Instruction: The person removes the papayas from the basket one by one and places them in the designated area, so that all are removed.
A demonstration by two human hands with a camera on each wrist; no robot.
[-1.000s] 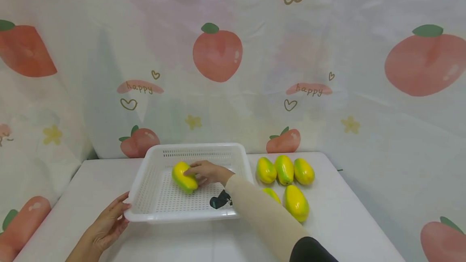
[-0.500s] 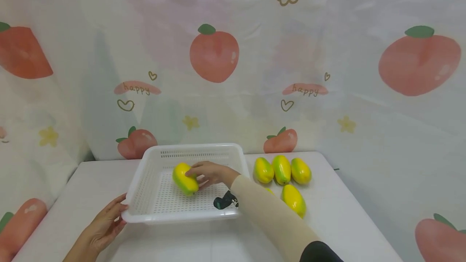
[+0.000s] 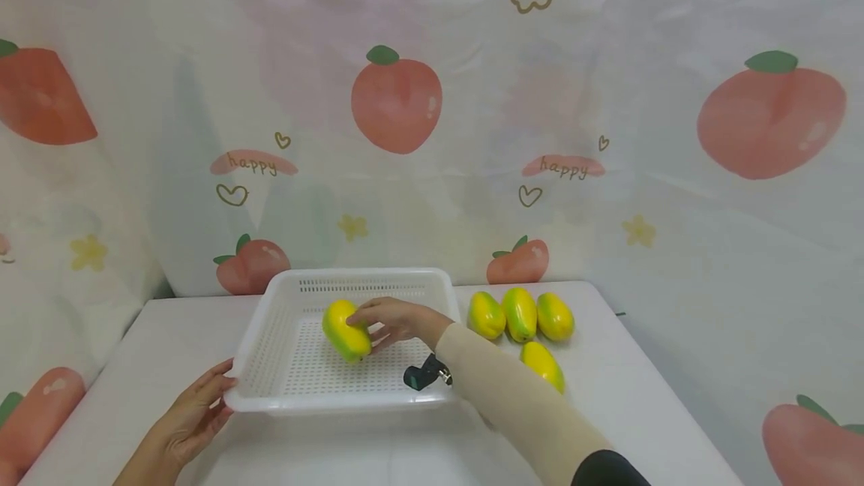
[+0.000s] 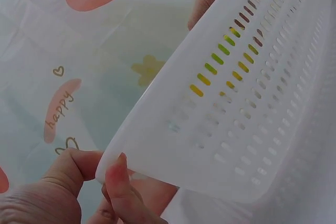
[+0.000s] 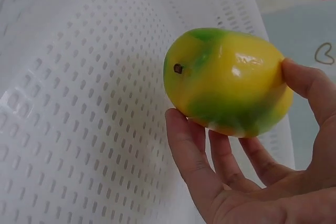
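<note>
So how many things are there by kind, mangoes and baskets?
Mangoes: 5, one in the right hand over the basket, four on the table
White slotted baskets: 1, left hand at its corner
Total: 6

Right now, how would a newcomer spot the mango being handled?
Find the white perforated basket on the table. Inside it lies one yellow-green mango, gripped by the right hand. The other mangoes sit outside, right of the basket, untouched.

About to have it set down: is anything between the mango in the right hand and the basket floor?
Nothing visible. The right hand holds the mango inside the basket, just over bare perforated floor. No other fruit lies inside. The left hand grips the near-left corner, outside.
</note>
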